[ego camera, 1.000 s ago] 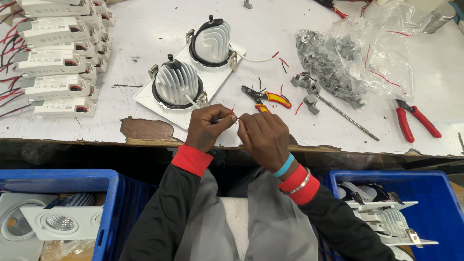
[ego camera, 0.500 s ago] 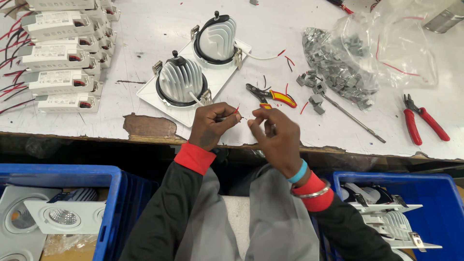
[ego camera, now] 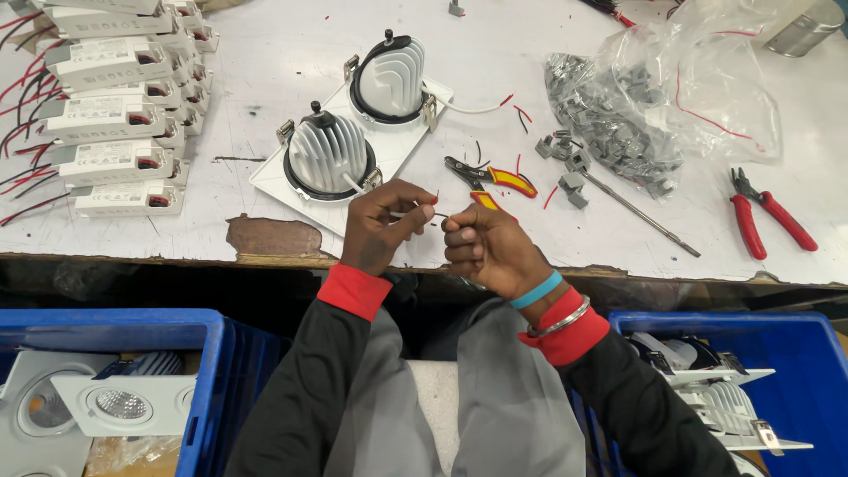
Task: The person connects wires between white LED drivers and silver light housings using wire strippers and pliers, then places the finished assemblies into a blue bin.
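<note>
Fingers of the left hand pinch one end of a thin white wire, and we note the right hand curled narrowly on its other end; the wire is held just above the table's near edge. We record a double downlight fitting lying just beyond the hands: a flat white plate carrying two ribbed, round heat sinks. Yellow-and-red-handled cutters lie just beside the right hand. Red-handled pliers rest well apart, to the right. A crumpled clear bag of small grey parts sits behind. White rectangular driver boxes are stacked at left. Blue plastic crates flank our lap.
</note>
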